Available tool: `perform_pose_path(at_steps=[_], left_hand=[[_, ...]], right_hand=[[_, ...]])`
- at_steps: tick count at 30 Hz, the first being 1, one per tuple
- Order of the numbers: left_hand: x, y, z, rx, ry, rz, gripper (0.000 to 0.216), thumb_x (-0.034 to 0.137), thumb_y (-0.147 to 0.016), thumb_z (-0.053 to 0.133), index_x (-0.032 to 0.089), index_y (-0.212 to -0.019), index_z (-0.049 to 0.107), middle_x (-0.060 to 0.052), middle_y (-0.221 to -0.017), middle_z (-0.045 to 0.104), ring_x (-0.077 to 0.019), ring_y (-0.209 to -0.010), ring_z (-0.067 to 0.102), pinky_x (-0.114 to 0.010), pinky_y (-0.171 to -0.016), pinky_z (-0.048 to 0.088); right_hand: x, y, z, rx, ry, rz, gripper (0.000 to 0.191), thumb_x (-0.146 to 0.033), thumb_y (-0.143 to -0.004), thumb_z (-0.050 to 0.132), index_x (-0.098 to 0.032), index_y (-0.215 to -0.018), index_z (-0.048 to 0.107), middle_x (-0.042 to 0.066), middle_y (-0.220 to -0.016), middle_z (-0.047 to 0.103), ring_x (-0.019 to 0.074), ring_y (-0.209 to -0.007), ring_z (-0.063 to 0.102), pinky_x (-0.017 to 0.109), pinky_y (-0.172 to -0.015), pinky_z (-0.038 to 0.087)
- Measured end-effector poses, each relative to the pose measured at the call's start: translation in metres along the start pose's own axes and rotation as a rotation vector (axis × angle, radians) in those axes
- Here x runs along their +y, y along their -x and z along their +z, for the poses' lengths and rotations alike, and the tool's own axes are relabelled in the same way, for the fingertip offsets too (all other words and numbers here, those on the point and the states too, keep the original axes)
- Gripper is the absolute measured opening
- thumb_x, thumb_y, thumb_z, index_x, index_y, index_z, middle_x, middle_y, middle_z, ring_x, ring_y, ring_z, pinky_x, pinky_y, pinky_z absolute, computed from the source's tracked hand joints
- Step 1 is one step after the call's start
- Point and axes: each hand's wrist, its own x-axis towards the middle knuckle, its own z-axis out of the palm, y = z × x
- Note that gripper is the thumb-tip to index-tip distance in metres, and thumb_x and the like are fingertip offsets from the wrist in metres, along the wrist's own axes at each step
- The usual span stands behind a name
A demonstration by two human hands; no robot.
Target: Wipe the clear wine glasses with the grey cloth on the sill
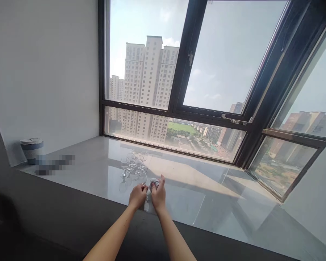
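My left hand (138,196) is closed, its thumb and fingers pinching a clear stemmed glass (143,177) over the front part of the sill. The glass's outline is faint, and my fingers hide part of it. Close beside it, my right hand (159,195) grips a crumpled grey-white cloth (153,184), with the index finger sticking up. Whether the cloth touches the glass I cannot tell. Just beyond my hands, several clear stemmed glasses (130,164) stand upright in a cluster on the shiny sill (179,197).
A blue-and-white tub (32,149) sits at the far left by the wall, with a blurred-out patch next to it. Dark-framed windows (174,112) border the sill at the back and right. Its front edge (97,197) drops off towards me.
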Motion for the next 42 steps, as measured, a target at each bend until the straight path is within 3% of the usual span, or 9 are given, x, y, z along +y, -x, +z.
perform_pose_path(at_steps=[4,13,24,34,39,42], left_hand=[[-0.009,-0.009,0.003,0.11,0.112,-0.003,0.037,0.041,-0.088,0.044,0.017,-0.076,0.069,-0.011,-0.085,0.073,-0.0217,-0.083,0.065,-0.026,-0.071,0.041],[-0.026,-0.021,0.007,0.067,0.068,0.085,0.037,0.048,-0.083,0.047,0.02,-0.077,0.071,-0.011,-0.089,0.074,-0.0259,-0.088,0.067,-0.028,-0.073,0.044],[-0.02,-0.017,0.001,0.081,0.08,0.12,0.038,0.052,-0.077,0.05,0.021,-0.071,0.071,-0.01,-0.087,0.074,-0.0275,-0.088,0.066,-0.029,-0.073,0.045],[0.008,-0.004,-0.003,-0.033,0.138,0.225,0.041,0.056,-0.071,0.053,0.02,-0.056,0.064,-0.006,-0.064,0.067,-0.0208,-0.067,0.06,-0.026,-0.063,0.04],[0.022,0.004,0.011,-0.068,0.293,0.129,0.052,0.067,-0.064,0.055,0.018,-0.046,0.055,-0.002,-0.048,0.052,-0.0136,-0.051,0.046,-0.025,-0.054,0.034],[0.034,0.004,0.007,-0.03,0.471,0.025,0.055,0.07,-0.059,0.06,0.015,-0.058,0.064,0.0,-0.053,0.052,-0.0126,-0.054,0.046,-0.024,-0.053,0.036]], right_hand=[[0.004,0.005,-0.01,0.025,0.086,0.019,0.059,-0.027,-0.085,0.049,-0.019,-0.141,0.031,0.013,-0.119,0.061,0.0262,-0.105,0.062,0.037,-0.086,0.048],[0.019,0.028,-0.026,-0.01,0.117,-0.059,0.07,-0.018,-0.081,0.054,-0.025,-0.146,0.027,0.012,-0.124,0.06,0.0264,-0.106,0.064,0.037,-0.085,0.051],[0.019,0.036,-0.023,-0.045,0.1,-0.129,0.081,-0.012,-0.077,0.055,-0.027,-0.149,0.019,0.01,-0.128,0.057,0.0264,-0.108,0.062,0.04,-0.088,0.051],[0.021,0.03,-0.031,-0.046,-0.096,-0.096,0.079,-0.019,-0.079,0.059,-0.028,-0.147,0.02,0.011,-0.133,0.053,0.0249,-0.11,0.06,0.042,-0.092,0.049],[0.023,0.028,-0.035,-0.004,-0.161,-0.078,0.075,-0.02,-0.083,0.055,-0.026,-0.148,0.018,0.011,-0.131,0.054,0.0225,-0.11,0.06,0.04,-0.094,0.047],[0.021,0.029,-0.037,-0.009,-0.134,-0.063,0.073,-0.018,-0.085,0.051,-0.025,-0.148,0.016,0.011,-0.13,0.055,0.0226,-0.11,0.06,0.04,-0.093,0.048]])
